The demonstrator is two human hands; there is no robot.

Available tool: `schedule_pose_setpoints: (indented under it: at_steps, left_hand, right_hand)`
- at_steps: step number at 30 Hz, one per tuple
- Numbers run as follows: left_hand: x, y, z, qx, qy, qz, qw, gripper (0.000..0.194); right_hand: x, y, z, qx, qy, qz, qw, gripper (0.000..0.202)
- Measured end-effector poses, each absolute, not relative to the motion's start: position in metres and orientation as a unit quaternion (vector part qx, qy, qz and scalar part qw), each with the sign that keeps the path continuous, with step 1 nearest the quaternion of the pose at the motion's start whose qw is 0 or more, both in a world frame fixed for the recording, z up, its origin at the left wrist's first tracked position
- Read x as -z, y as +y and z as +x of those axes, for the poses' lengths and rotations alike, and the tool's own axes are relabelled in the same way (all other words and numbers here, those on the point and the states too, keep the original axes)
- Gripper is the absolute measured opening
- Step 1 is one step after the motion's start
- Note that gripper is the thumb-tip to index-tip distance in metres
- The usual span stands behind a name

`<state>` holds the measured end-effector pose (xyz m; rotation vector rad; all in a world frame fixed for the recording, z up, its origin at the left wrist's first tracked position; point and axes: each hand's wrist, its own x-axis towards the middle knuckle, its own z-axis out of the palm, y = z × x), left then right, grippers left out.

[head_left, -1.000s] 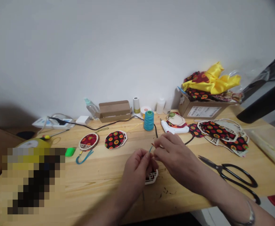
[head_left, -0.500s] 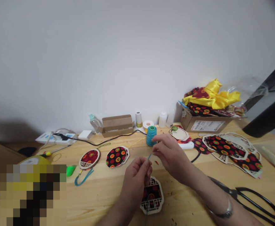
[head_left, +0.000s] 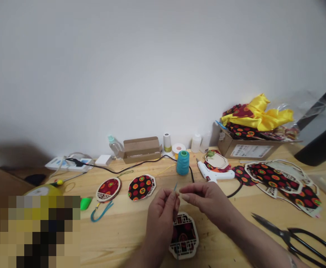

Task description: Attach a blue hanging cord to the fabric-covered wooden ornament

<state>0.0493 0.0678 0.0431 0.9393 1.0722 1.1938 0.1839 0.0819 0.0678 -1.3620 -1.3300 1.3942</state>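
My left hand pinches a thin teal cord, whose tip sticks up above the thumb. Just to the right, my right hand has its thumb and forefinger nearly together beside the cord; whether anything is between them is too small to tell. Below the hands lies a patterned fabric piece with a cream lattice frame, partly hidden by my left hand. The teal thread spool stands upright behind my hands.
Black scissors lie at right, a white glue gun behind my right hand. Framed pieces are at left and more at far right. A full cardboard box stands at back right.
My right hand has moved down from beside the spool and closer to my left hand, uncovering the glue gun and the scissors' blades. The view has shifted slightly.
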Motion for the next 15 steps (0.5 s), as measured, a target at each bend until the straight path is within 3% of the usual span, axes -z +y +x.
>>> schedule_pose_setpoints:
  at_steps: [15]
  left_hand:
    - [-0.038,0.06,0.052,-0.467,0.488,0.51,0.532,0.025]
  right_hand:
    - [-0.05,0.084,0.18,-0.568,-0.466,-0.499,0.459,0.014]
